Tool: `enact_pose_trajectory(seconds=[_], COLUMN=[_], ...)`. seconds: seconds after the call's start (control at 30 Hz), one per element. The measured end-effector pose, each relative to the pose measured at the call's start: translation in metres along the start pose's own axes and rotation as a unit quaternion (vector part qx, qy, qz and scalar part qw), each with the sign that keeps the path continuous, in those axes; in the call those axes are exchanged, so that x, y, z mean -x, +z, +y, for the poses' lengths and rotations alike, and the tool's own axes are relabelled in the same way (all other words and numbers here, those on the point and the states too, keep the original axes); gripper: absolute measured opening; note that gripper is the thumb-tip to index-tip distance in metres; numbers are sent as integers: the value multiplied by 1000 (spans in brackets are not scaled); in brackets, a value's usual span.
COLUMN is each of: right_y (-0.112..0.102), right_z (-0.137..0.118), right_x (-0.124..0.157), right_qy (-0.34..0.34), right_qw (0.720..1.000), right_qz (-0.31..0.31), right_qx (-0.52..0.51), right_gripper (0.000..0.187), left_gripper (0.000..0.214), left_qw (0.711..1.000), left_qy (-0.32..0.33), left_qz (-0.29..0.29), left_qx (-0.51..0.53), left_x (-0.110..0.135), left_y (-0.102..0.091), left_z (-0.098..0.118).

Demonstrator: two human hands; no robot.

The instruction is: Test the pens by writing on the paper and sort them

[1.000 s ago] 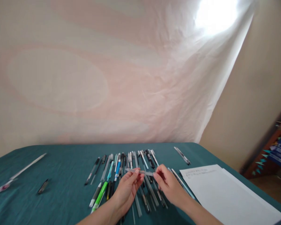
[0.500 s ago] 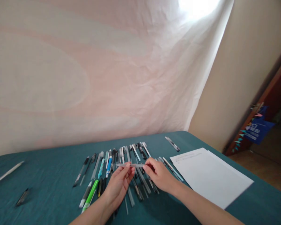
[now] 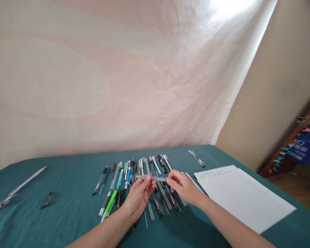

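Between my two hands lies a slim clear pen point(image 3: 158, 178), held almost level above a spread of pens. My left hand point(image 3: 141, 194) pinches it near its middle with thumb and fingers. My right hand point(image 3: 180, 186) has its fingertips closed on the pen's right end. Under and around the hands are many loose pens, among them a bright green marker point(image 3: 110, 204), a blue-and-white pen point(image 3: 128, 176) and a turquoise pen point(image 3: 120, 178). Some of the pens are hidden behind the hands.
White paper sheets point(image 3: 244, 196) with a little writing lie to the right. Behind the pens are a pair of clear pens point(image 3: 196, 158). At the left are a short dark pen cap point(image 3: 47, 199) and a long whitish stick point(image 3: 28, 179). A pale cloth point(image 3: 119, 86) hangs behind the green-covered table point(image 3: 74, 193).
My view has swung a little to the left, so everything sits further right. Both hands keep hold of the clear pen, in nearly the same pose.
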State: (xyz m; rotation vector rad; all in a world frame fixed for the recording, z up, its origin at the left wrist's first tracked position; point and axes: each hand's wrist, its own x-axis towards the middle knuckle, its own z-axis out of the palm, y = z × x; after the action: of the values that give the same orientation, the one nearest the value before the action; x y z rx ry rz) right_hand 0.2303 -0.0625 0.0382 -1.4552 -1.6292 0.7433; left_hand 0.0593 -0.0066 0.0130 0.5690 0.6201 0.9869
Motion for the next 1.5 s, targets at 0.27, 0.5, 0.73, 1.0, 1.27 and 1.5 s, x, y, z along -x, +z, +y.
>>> enact_pose_trajectory(seconds=[0.27, 0.5, 0.73, 1.0, 1.27, 1.5], right_y=[11, 14, 13, 17, 3, 10], right_z=[6, 6, 1, -5, -17, -27], right_x=[0, 0, 1, 5, 10, 17], right_qy=[48, 124, 70, 117, -46, -187], right_qw=[997, 968, 988, 968, 995, 967], right_qz=[-22, -39, -37, -67, -90, -60], right_qx=[-63, -214, -135, -213, -24, 160], right_gripper=[42, 41, 32, 38, 29, 41], left_gripper=[7, 11, 12, 13, 11, 17], left_qw=[1000, 999, 999, 997, 993, 973], left_qy=[-3, 6, 24, 31, -63, -91], left_qz=[-15, -42, -44, -66, -99, -211], left_qx=[-3, -8, -18, -26, 28, -34], left_x=[1, 0, 0, 1, 10, 25], left_y=[-2, -5, -8, -10, -2, 6], left_z=[0, -1, -1, -1, 5, 1])
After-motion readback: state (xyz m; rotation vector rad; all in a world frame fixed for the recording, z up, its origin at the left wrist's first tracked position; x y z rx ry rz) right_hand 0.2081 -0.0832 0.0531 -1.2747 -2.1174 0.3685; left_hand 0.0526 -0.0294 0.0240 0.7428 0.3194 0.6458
